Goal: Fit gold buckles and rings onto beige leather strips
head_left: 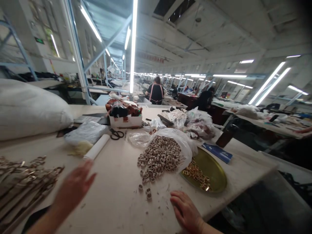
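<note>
My left hand [74, 185] hovers over the pale table [117, 195], fingers stretched out, blurred by motion, holding nothing. It is nearest a pile of brown straps with metal rings [21, 185] at the left. My right hand [186, 209] rests flat on the table near the front edge, fingers apart and empty. Just beyond it lie a few loose small beige loops [147, 193], spilled from a large heap of the same loops [159, 156] in an open clear plastic bag. A round brass-coloured tray [214, 172] with gold buckles [197, 174] sits to the right.
Farther back lie black scissors [117, 134], a white roll [97, 147], a white box of dark items [125, 121], plastic bags [195, 123] and a blue booklet [218, 152]. A big white sack [26, 109] fills the left. People work at distant tables [156, 92].
</note>
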Motion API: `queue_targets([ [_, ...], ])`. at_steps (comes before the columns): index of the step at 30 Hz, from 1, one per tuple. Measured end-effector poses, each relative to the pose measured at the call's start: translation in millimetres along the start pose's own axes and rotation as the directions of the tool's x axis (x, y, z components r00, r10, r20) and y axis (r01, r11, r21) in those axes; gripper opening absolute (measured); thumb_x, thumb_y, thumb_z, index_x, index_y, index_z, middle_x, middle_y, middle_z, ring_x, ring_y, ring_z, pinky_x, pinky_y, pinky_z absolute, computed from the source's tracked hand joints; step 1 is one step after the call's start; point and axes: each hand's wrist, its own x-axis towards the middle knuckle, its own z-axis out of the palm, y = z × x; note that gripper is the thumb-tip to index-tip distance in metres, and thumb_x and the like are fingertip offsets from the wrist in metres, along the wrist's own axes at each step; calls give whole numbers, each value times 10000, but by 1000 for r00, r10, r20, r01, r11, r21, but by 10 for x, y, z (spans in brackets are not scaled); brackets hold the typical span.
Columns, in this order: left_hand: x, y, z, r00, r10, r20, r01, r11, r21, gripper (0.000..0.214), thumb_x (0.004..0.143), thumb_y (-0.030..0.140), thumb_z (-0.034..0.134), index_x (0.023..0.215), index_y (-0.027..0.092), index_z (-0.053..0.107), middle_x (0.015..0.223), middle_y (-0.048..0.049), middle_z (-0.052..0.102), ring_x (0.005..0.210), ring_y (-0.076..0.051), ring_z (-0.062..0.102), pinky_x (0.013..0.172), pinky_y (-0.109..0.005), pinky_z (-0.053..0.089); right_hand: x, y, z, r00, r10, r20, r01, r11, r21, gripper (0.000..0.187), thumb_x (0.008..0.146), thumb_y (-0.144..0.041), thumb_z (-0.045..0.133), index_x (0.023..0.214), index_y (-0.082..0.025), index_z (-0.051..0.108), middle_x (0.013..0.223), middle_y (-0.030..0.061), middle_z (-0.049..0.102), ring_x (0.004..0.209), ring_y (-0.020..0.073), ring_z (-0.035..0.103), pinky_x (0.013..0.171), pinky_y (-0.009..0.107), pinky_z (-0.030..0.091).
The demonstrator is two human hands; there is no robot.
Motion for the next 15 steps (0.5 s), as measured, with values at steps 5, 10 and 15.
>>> queue_targets([
  [5,-417,1350,938,901,173,397,-191,982,6,583,733,386,555,1270,206,416,1334,-94,427,1203,-254,410,998,-396,356,-109,151,124,993,-37,-113,32,998,-48,277,791,-246,473,1024,-201,615,1110,108,615,1034,237,566,879,384,473],
  [10,-562,1649,1237,907,83,412,-110,993,42,586,769,387,501,1292,148,392,1335,-135,414,1229,-259,377,1026,-414,312,-91,3,109,982,84,-171,-91,995,-29,286,784,-235,457,1013,-201,625,1116,99,616,1051,239,555,925,394,433],
  [15,-480,1522,1354,941,135,311,-141,990,-3,457,832,386,368,1214,158,475,1249,-101,517,1158,-221,473,985,-355,383,-357,-360,-104,988,25,-150,-27,1000,-14,329,743,-340,557,1046,-220,606,1103,85,620,994,230,580,853,357,481],
])
